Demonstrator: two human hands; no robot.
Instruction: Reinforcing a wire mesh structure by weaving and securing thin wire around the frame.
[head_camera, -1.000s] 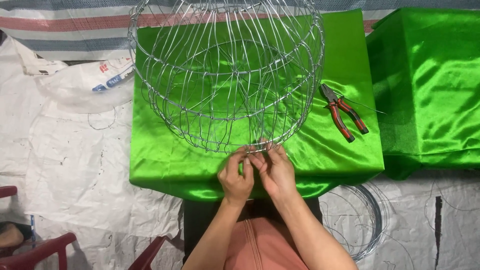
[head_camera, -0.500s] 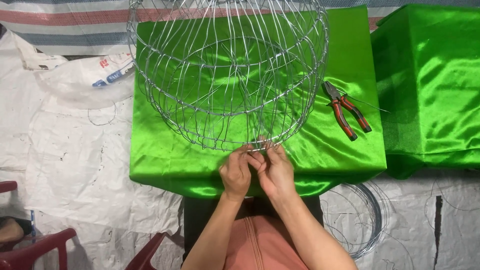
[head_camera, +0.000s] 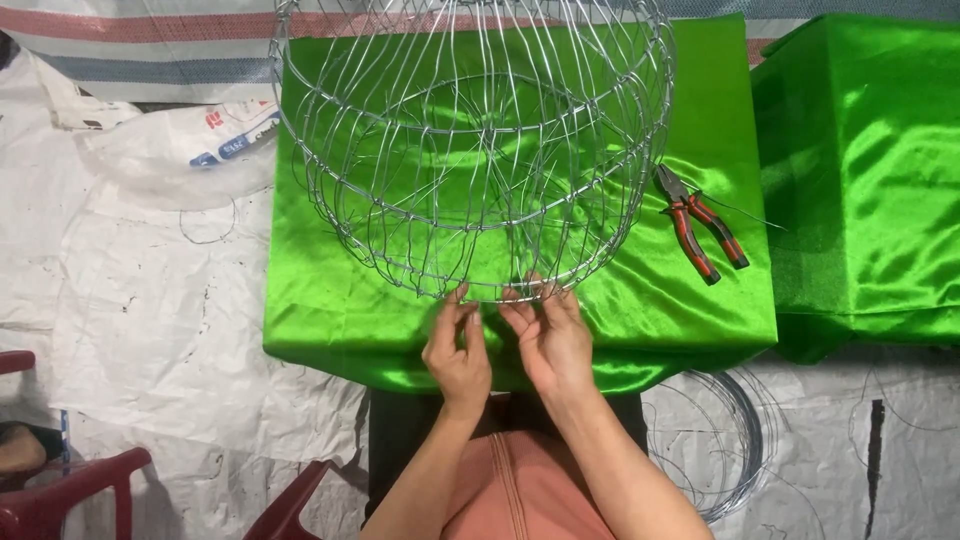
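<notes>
My left hand (head_camera: 458, 350) and right hand (head_camera: 548, 340) pinch the bottom rim of the big round silver wire cage (head_camera: 470, 150) at the green-covered desk's (head_camera: 330, 300) front edge. Most wires look joined. Red-handled pliers (head_camera: 700, 222) lie by the right edge.

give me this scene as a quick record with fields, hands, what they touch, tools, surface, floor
left hand: left hand, fingertips on the near lower rim of the wire frame
right hand: right hand, fingertips on the same rim, close beside the left
frame: round silver wire cage, open top, resting on the green cloth
tool: red-handled pliers lying right of the frame, untouched
surface: block covered in shiny green cloth
floor: coil of wire at lower right; red chair at lower left
</notes>
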